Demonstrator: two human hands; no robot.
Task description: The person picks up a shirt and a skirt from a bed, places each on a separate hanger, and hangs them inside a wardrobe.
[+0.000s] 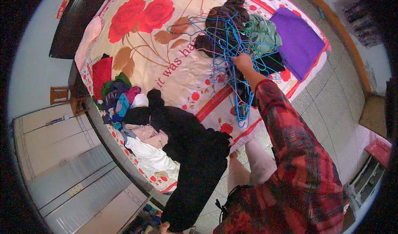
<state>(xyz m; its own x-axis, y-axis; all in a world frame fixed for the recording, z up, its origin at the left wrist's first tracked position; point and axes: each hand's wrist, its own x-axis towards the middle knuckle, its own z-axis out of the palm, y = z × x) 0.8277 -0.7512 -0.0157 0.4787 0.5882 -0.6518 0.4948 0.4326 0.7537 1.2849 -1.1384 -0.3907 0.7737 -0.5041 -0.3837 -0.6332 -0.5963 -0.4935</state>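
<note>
My right hand (244,62) is over a tangled heap of blue, green and pink clothes hangers (233,38) on the bed, its fingers closed around part of a hanger. Low in the view, my left hand (165,227) holds the end of a long black garment (196,147); only part of this hand shows. The garment stretches from the bed down over its near edge. Beneath and beside the hangers lie a dark brown garment (214,19) and a crumpled grey-green cloth (264,35).
A folded purple cloth (298,44) lies at the bed's right corner. Mixed clothes (119,100), a pink garment (147,134) and a white cloth (152,153) are heaped on the left of the floral bedsheet (183,81). Cabinets (77,162) stand beyond the left edge; tiled floor (326,97) runs along the right.
</note>
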